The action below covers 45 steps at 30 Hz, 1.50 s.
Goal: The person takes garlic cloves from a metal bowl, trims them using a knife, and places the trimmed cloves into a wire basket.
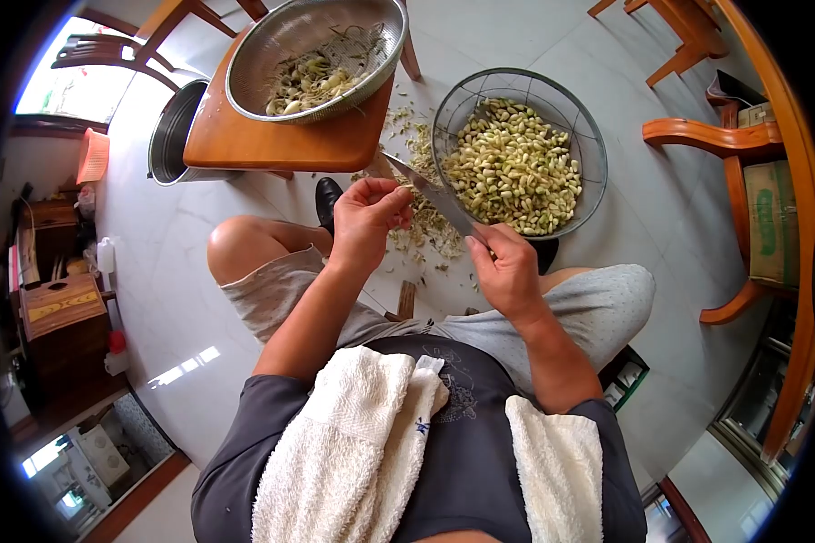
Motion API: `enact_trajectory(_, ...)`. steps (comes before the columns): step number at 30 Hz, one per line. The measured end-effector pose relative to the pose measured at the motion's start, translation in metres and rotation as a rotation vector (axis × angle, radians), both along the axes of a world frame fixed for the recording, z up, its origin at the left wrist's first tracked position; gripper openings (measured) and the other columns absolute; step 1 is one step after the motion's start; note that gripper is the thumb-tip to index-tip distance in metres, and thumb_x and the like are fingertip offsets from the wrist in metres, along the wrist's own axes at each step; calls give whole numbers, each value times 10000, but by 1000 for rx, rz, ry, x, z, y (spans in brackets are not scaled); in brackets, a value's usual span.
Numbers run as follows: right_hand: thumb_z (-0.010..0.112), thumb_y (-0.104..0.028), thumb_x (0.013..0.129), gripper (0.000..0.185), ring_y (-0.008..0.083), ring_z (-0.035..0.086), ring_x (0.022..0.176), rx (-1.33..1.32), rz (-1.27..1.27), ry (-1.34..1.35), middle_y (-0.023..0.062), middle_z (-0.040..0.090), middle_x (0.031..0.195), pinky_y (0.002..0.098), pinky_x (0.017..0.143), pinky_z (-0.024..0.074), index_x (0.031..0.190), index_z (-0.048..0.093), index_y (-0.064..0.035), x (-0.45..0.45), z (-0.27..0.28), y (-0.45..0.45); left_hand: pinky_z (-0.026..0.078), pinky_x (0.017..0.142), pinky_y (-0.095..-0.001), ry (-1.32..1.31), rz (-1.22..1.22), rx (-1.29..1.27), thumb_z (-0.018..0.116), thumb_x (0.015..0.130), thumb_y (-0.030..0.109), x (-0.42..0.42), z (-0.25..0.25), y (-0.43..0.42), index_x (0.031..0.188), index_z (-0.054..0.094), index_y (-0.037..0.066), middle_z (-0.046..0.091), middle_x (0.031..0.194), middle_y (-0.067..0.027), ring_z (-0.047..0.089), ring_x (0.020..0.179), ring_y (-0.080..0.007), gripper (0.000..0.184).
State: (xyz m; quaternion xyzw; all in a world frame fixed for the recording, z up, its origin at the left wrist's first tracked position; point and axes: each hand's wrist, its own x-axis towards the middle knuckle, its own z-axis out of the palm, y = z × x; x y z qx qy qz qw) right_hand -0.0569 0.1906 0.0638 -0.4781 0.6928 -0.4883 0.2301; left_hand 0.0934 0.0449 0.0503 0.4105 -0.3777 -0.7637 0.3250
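My right hand (507, 267) is wrapped round the handle of a long knife (444, 201), whose blade points up and to the left. Close to the blade, my left hand (369, 217) is closed in a pinch; whatever lies between its fingertips is too small to make out. A wire basket (598, 172) full of pale green, bulb-like pieces (516, 163) stands on the floor beyond my right hand. On the wooden chair seat (272, 145) sits a metal colander (244, 77) with stringy, untrimmed pieces (321, 86) in it.
Trimmings (430, 231) are scattered over the tiled floor between my feet. A metal bucket (167, 136) stands left of the chair. Wooden furniture (724, 136) and a cardboard box (774, 222) are at the right. A white towel (335, 434) hangs over my chest.
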Motion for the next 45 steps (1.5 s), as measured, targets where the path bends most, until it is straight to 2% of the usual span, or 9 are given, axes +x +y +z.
enact_trajectory(13, 611, -104, 807, 145, 365, 590, 739, 63, 3, 195, 157, 599, 772, 425, 633, 473, 929, 645, -32, 4, -11, 0, 470, 491, -235, -82, -2, -215, 682, 815, 20, 2, 4, 2, 848, 573, -22, 623, 709, -70, 589, 563, -116, 121)
enact_trajectory(16, 603, -144, 808, 126, 402, 584, 758, 386, 72, 285, 186, 600, 786, 465, 667, 470, 840, 622, -23, -9, -38, 6, 457, 485, -231, -35, -15, -269, 674, 821, 17, 2, 11, -1, 851, 579, -20, 621, 707, -68, 580, 557, -112, 106)
enact_trajectory(26, 594, -158, 788, 156, 431, 579, 770, 485, 217, 294, 240, 596, 750, 499, 688, 460, 750, 582, -7, -14, -43, 6, 488, 528, -237, -167, -307, -341, 647, 831, 68, -83, 44, -23, 1070, 604, -68, 647, 836, -89, 586, 618, -107, 278)
enact_trajectory(28, 596, -160, 778, 157, 433, 576, 761, 494, 228, 274, 238, 594, 741, 502, 680, 458, 739, 577, -9, -14, -43, 6, 510, 566, -240, -243, -538, -425, 667, 813, 116, -106, 47, -33, 1138, 595, -39, 651, 892, -89, 609, 661, -125, 367)
enact_trajectory(32, 594, -164, 772, 163, 438, 569, 746, 475, 201, 241, 236, 585, 716, 509, 661, 452, 726, 572, -9, -16, -45, 10, 508, 578, -251, -496, -579, -977, 680, 804, 185, -117, 55, -66, 1111, 638, 35, 665, 918, -92, 628, 684, -126, 344)
enact_trajectory(33, 590, -169, 778, 166, 437, 574, 753, 491, 202, 222, 237, 591, 735, 508, 666, 457, 739, 579, -9, -17, -41, 11, 504, 581, -257, -489, -576, -788, 685, 802, 195, -110, 77, -78, 1034, 669, 30, 674, 848, -77, 626, 674, -118, 285)
enact_trajectory(39, 577, -179, 799, 169, 432, 586, 758, 545, 244, 244, 230, 610, 780, 493, 686, 477, 768, 596, -14, -17, -40, 11, 507, 675, -340, -924, -219, -1145, 632, 765, 156, -54, 76, -226, 815, 690, 32, 668, 737, -116, 643, 687, -198, 146)
enact_trajectory(42, 591, -190, 787, 192, 411, 565, 742, 546, 235, 197, 217, 583, 732, 475, 653, 452, 731, 575, -7, -13, -41, 8, 510, 702, -359, -1137, -371, -983, 612, 738, 116, -37, 57, -282, 855, 695, 41, 673, 826, -140, 652, 771, -262, 162)
enact_trajectory(45, 592, -193, 793, 179, 401, 572, 747, 533, 254, 203, 202, 598, 760, 469, 661, 459, 749, 589, -20, -11, -47, 6, 506, 731, -386, -1289, -522, -1099, 597, 711, 79, -29, 36, -301, 868, 698, 52, 671, 862, -152, 648, 820, -297, 189)
